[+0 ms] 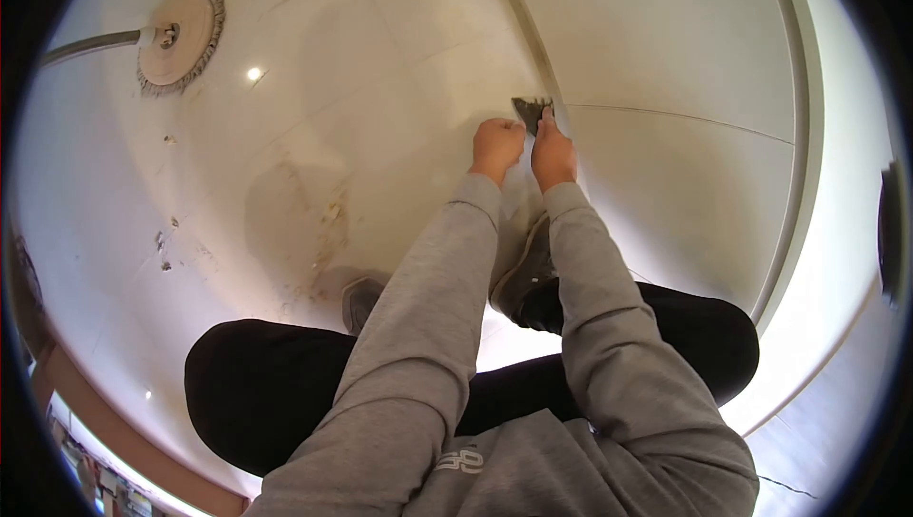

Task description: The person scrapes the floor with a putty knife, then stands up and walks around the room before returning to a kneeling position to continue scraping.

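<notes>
A scraper (pixel 531 114) with a dark, flared blade is at the seam where the pale floor meets a raised panel. My right hand (pixel 553 156) is closed around it, with the thumb stretched along the blade. Just to its left, my left hand (pixel 498 148) is curled into a fist close to the blade's lower edge. Whatever may be inside that fist is hidden. The scraper's handle is mostly covered by my hands.
A round mop head (pixel 181 39) on a long pole lies at the upper left. Loose crumbs (pixel 164 253) and dirty smears (pixel 328 222) mark the floor. My shoes (pixel 528 274) are below the hands. A panel (pixel 675 51) runs along the right.
</notes>
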### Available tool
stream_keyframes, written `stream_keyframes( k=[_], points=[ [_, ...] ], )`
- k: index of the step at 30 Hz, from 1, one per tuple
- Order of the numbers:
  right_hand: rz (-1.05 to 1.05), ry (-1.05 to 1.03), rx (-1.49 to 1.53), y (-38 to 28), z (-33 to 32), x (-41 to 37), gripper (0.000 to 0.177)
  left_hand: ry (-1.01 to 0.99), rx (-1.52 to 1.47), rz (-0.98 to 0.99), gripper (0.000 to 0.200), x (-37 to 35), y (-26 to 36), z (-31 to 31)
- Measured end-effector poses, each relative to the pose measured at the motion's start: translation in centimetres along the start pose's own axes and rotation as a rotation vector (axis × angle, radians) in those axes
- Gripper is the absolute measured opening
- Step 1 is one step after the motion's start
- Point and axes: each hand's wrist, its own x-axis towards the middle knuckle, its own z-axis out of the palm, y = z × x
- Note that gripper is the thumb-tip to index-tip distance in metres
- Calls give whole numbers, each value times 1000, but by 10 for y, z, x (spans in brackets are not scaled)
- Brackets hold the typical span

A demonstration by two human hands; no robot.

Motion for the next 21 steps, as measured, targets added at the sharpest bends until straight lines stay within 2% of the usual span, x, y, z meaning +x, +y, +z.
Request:
stream_keyframes(
  k=[4,7,9,10,12,13,15,16,18,21],
  points=[
    [8,13,-21,-6,2,8,42,42,-87,-22,27,-11,12,-15],
    [-124,-11,-18,-18,-2,23,42,87,-124,-53,26,-5,12,-20],
    [-257,-9,-28,-40,-3,41,42,48,-83,-23,26,5,4,-22],
    [-257,-11,-25,-52,-4,50,42,50,-81,-24,26,7,3,-22],
    [-428,22,-41,-79,-5,65,41,128,-197,-66,33,5,16,-24],
    [-427,24,-35,-92,-6,65,41,130,-191,-64,33,0,21,-27],
    [-631,12,16,-124,-16,63,39,289,-513,-28,45,-8,32,-33],
    [-628,17,21,-134,-23,57,39,287,-507,-24,45,-11,35,-34],
    [-615,76,150,-145,-30,40,40,342,-809,31,55,-10,35,-36],
    [-443,91,233,-119,-42,27,45,263,-782,26,60,-2,20,-35]
  ],
)
